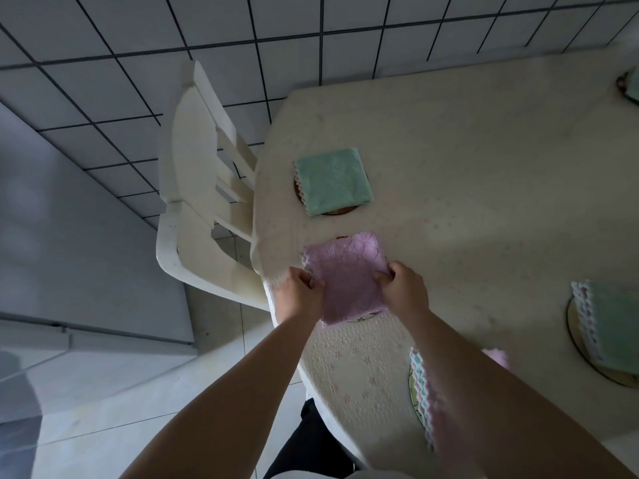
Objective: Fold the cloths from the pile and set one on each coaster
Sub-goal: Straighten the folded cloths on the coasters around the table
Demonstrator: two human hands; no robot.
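Cloths are what we are handling: our 2 hands hold a folded pink cloth [347,276] flat on the near left part of the table [484,167]. Our left hand [302,288] pinches its left edge with curled fingers, and our right hand [403,286] pinches its right edge the same way. A thin sliver of a coaster [363,318] shows under the cloth's near edge, and another sliver peeks out at its far edge.

Beyond it, a folded green cloth [333,181] lies on a brown round coaster [337,211], covering most of it. To the right, another folded green cloth [612,328] with a scalloped edge sits on a round coaster [581,347] at the frame's border. Near us, partly hidden by our right forearm, a pink cloth with scalloped edging [432,402] rests on a coaster [413,388]. At the far right corner, a bit of green cloth on a dark coaster [627,86] is cut off by the frame.

A white chair [197,188] stands against the table's left side, on a tiled floor [103,81].
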